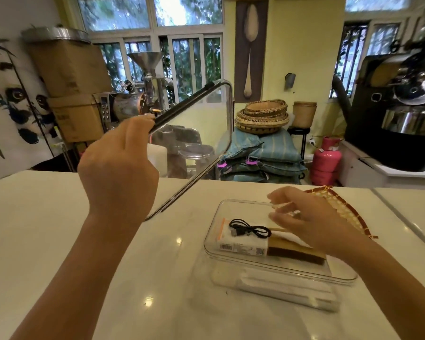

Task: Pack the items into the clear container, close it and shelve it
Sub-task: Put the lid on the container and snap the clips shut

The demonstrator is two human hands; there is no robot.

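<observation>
From the head camera I am looking down at a white counter (59,241) with the clear container (277,268) sitting open on it, a little right of centre. Inside it a white box (243,242) is lying flat with a coiled black cable (250,229) resting on top, and a brown block (295,252) is lying just beside the box, touching its right end.

My left hand (118,168) is gripping the clear lid (196,141) by its dark-edged corner, fingers closed around the rim, and is holding it tilted up in the air to the left of the container, well apart from it. The lid's lower edge is hanging just above the counter.

My right hand (309,222) is hovering over the far right part of the container, fingers loosely spread and blurred; I cannot tell whether they are touching the rim or anything inside. A woven tray (349,212) is lying on the counter just behind that hand.
</observation>
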